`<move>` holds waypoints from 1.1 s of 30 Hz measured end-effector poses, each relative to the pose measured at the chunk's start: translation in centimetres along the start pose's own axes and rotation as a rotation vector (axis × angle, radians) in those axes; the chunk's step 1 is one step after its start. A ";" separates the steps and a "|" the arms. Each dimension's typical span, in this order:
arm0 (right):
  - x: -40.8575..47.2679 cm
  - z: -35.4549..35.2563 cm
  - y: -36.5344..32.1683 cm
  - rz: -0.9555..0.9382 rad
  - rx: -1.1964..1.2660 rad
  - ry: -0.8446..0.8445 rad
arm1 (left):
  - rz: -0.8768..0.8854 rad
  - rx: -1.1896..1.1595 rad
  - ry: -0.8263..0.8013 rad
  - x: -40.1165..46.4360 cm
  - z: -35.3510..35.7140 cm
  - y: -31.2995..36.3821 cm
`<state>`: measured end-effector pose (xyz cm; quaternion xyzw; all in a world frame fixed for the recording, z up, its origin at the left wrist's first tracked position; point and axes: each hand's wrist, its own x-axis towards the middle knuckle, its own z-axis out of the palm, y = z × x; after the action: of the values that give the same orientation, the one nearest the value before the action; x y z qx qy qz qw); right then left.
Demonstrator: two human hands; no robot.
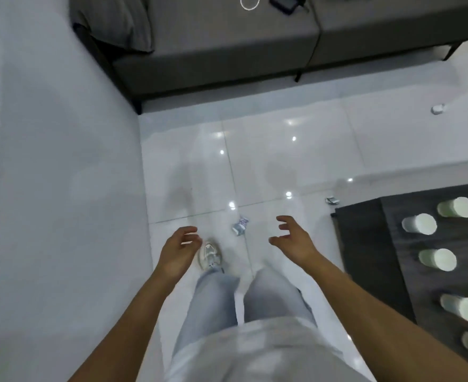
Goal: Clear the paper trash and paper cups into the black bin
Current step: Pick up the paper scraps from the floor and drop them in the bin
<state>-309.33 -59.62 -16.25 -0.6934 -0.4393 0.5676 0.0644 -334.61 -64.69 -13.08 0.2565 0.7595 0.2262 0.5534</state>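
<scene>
L hand (179,250) & R hand (293,238) fingers loosely spread, empty, paper cups (419,224) upright on dark table (365,244), contents unclear

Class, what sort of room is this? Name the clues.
Probably a living room: a grey sofa by the wall, glossy white floor tiles, and a dark low table holding paper cups.

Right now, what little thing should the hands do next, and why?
Probably bend down and reach the right hand to the crumpled paper on the floor tiles. Both it and the left hand hold nothing, and that scrap lies just ahead between them, closer than the paper cups on the dark table.
</scene>
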 end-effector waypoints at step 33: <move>52.0 30.2 33.1 0.127 -0.416 0.046 | -0.254 0.173 -0.089 47.6 15.9 -35.7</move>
<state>-318.62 -56.53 -84.19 -0.7307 -0.5010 0.4516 -0.1058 -336.54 -60.60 -74.50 0.2148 0.7772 0.0765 0.5865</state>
